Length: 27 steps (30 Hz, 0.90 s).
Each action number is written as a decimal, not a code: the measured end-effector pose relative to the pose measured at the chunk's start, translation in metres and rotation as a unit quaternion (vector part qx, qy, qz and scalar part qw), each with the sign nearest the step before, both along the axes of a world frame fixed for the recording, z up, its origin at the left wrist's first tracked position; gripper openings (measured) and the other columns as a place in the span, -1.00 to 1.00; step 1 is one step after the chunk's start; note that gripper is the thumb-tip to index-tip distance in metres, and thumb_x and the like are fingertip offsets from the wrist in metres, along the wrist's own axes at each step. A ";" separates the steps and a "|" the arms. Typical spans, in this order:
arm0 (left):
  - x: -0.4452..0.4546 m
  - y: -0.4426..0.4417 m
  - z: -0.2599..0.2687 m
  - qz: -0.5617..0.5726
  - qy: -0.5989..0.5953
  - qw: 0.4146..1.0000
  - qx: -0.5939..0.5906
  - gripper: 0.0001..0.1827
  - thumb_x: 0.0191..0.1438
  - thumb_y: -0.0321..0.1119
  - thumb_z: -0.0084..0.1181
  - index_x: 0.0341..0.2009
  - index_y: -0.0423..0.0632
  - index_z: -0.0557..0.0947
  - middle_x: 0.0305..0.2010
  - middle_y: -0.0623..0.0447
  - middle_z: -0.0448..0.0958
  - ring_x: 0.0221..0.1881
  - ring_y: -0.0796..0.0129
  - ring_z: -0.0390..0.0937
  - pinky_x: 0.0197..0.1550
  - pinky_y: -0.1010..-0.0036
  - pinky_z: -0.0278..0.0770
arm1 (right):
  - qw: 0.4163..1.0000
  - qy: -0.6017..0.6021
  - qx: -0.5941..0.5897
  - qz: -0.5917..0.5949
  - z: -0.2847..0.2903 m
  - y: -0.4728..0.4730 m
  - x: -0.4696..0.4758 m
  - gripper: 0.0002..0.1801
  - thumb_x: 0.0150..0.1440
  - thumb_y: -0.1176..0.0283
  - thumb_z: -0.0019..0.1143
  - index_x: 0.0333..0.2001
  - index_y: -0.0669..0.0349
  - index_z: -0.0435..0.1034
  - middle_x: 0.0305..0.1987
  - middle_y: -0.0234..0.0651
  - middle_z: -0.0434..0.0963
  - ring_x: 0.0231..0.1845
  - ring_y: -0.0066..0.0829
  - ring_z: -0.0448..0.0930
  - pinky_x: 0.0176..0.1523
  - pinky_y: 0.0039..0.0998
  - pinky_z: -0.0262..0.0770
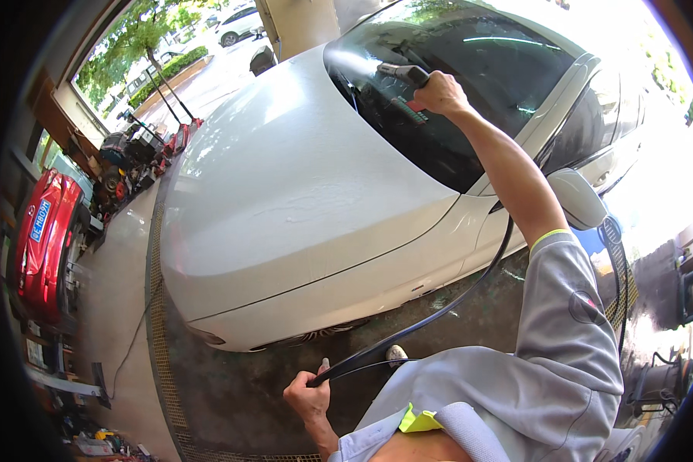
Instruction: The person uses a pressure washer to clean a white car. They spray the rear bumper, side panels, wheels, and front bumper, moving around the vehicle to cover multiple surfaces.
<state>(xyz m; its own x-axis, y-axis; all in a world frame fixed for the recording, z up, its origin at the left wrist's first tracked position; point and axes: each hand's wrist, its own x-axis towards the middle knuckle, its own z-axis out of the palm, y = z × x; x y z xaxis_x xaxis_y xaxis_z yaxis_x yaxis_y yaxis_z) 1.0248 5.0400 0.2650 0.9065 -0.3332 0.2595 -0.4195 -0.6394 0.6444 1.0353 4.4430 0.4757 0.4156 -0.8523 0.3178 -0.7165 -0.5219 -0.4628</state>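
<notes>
My right hand (440, 94) grips a pressure-washer spray gun (404, 74) above the windshield (456, 133) of a white car. A pale spray leaves its nozzle towards the lower part of the glass, on the hood side. My left hand (310, 395) is closed around a black hose (416, 328), which curves up past the front fender towards my right forearm. The white hood (300, 190) looks wet, with water marks on it. Under my right hand a red and green patterned thing shows at the glass; whether it is an object or a reflection, I cannot tell.
The car's side mirror (576, 198) juts out beside my right arm. A floor grating (160, 323) runs along the wet floor. At the left are a red car bumper (46, 248), red floor jacks (179, 138) and piled tools and parts. A thin cable lies on the floor.
</notes>
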 end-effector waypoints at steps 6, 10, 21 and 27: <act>0.009 0.011 -0.006 -0.035 0.007 0.999 -0.028 -0.52 -0.19 -0.18 0.57 -0.74 -0.12 0.48 -0.77 -0.12 0.37 -0.74 -0.01 0.31 -0.63 0.28 0.25 | 0.998 0.034 -0.020 -0.056 0.046 0.016 -0.033 -0.49 -0.05 0.18 0.22 -0.05 0.24 0.59 0.01 0.03 0.63 0.08 -0.03 0.64 0.15 -0.16 0.57; 0.005 0.023 -0.006 -0.044 0.003 0.997 -0.060 -0.49 -0.16 -0.16 0.56 -0.74 -0.13 0.46 -0.78 -0.11 0.37 -0.75 0.00 0.30 -0.64 0.28 0.24 | 0.993 0.052 -0.031 -0.106 0.087 0.030 -0.088 -0.44 -0.03 0.17 0.17 0.03 0.24 0.55 0.09 0.03 0.60 0.16 -0.02 0.59 0.20 -0.15 0.53; -0.088 0.100 -0.001 -0.047 -0.029 0.992 -0.112 -0.49 -0.14 -0.10 0.55 -0.72 -0.11 0.48 -0.75 -0.07 0.40 -0.71 -0.01 0.35 -0.61 0.26 0.27 | 0.988 0.030 -0.100 -0.115 0.130 0.111 -0.198 -0.45 -0.01 0.18 0.12 -0.01 0.32 0.55 0.01 0.10 0.62 0.11 -0.02 0.62 0.19 -0.16 0.51; -0.148 0.188 0.006 -0.029 -0.013 0.994 -0.105 -0.50 -0.13 -0.17 0.56 -0.72 -0.14 0.48 -0.78 -0.08 0.35 -0.76 0.11 0.25 -0.64 0.32 0.22 | 0.991 -0.007 -0.082 -0.110 0.109 0.195 -0.261 -0.43 0.01 0.10 0.12 -0.04 0.33 0.57 0.03 0.11 0.61 0.13 0.02 0.60 0.20 -0.16 0.50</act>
<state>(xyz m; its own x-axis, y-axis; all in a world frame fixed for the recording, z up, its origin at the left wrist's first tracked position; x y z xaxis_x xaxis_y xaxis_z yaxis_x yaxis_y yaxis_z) 0.8772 5.2278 0.2706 0.8789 -0.3208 0.3530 -0.4708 -0.4656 0.7494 0.7740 4.6378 0.5851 0.2196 -0.8582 0.4639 -0.8153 -0.4226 -0.3959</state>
